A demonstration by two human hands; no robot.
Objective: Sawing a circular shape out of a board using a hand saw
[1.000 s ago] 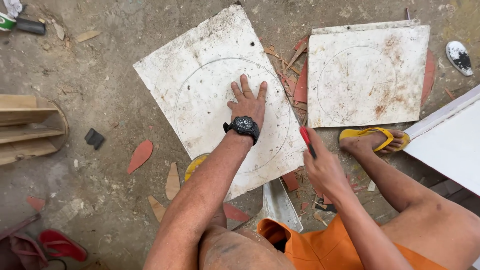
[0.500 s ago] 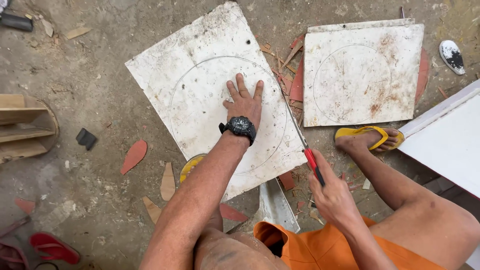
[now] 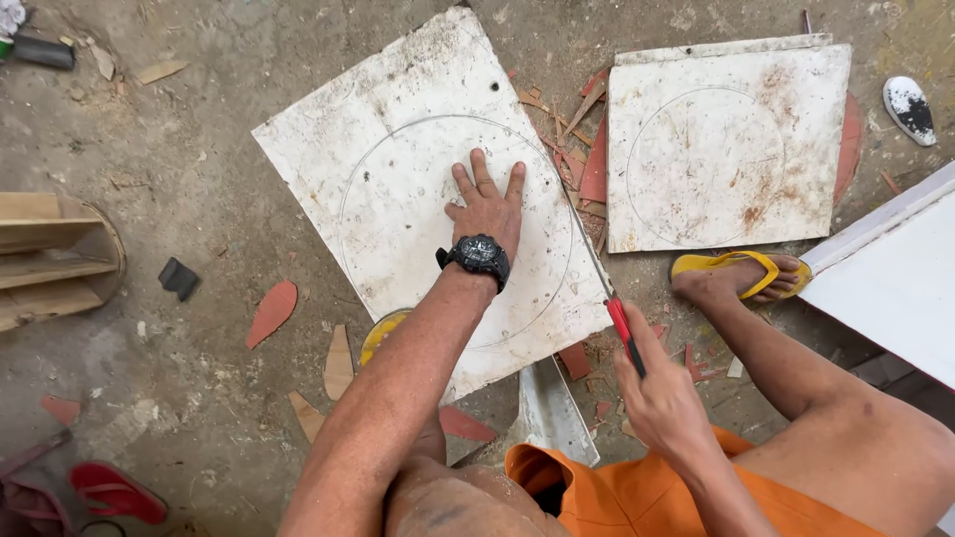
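- My left hand (image 3: 485,204) lies flat, palm down with fingers spread and gripping nothing, on the big white tile (image 3: 398,149), inside the circle scribed on its face.
- That tile sits turned at an angle on the concrete floor (image 3: 199,129), one corner pointing away from me and the near edge just in front of my knees.
- A black wristwatch (image 3: 478,257) is on my left wrist.
- My right hand (image 3: 659,398) is clenched around the red handle of a thin cutting tool (image 3: 623,333); its slim metal shaft runs up along the tile's right edge.
- I cannot tell whether the tip is touching the tile.
- To the right, apart from the first tile, lies a second white tile (image 3: 726,149), square to me, also marked with a circle and stained rusty brown.
- Red-brown broken shards (image 3: 582,149) fill the gap between the two tiles, and more slivers (image 3: 272,310) lie scattered to the left.
- My right foot in a yellow sandal (image 3: 741,273) rests just below the second tile.
- A wooden frame (image 3: 45,259) stands at the far left edge, and a white panel (image 3: 895,278) at the right.
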